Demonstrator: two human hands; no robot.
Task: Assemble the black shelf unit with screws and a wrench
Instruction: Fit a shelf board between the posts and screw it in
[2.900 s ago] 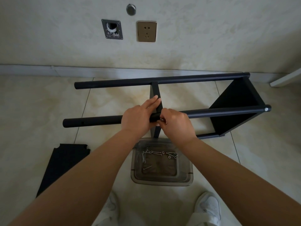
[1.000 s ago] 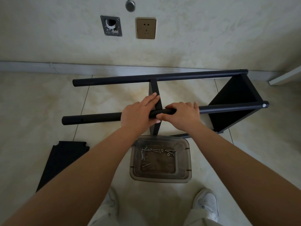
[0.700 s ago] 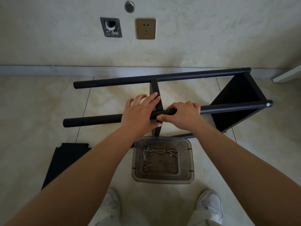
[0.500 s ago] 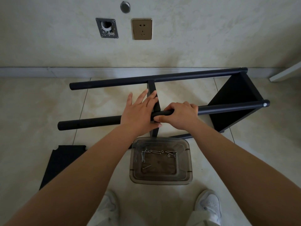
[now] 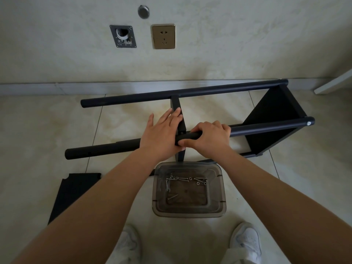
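The black shelf unit lies on its side on the tiled floor. Its near tube [image 5: 102,150] and far tube [image 5: 190,92] run left to right, joined by a middle shelf panel [image 5: 178,109] and an end shelf [image 5: 274,119] at the right. My right hand [image 5: 207,137] grips the near tube just right of the middle panel. My left hand [image 5: 162,134] lies flat with straight fingers against the middle panel, over the near tube. A clear plastic tub [image 5: 188,210] in front of me holds several screws [image 5: 187,179] and a small wrench [image 5: 167,184].
A loose black shelf panel [image 5: 70,191] lies on the floor at the left, partly under my left forearm. My white shoes [image 5: 245,241] stand at the bottom edge. The wall with a socket [image 5: 163,36] and baseboard [image 5: 38,88] runs behind the unit.
My right hand went from pinching at the joint to gripping the near tube. My left hand's fingers spread out flat on the middle panel. The view shifted slightly.
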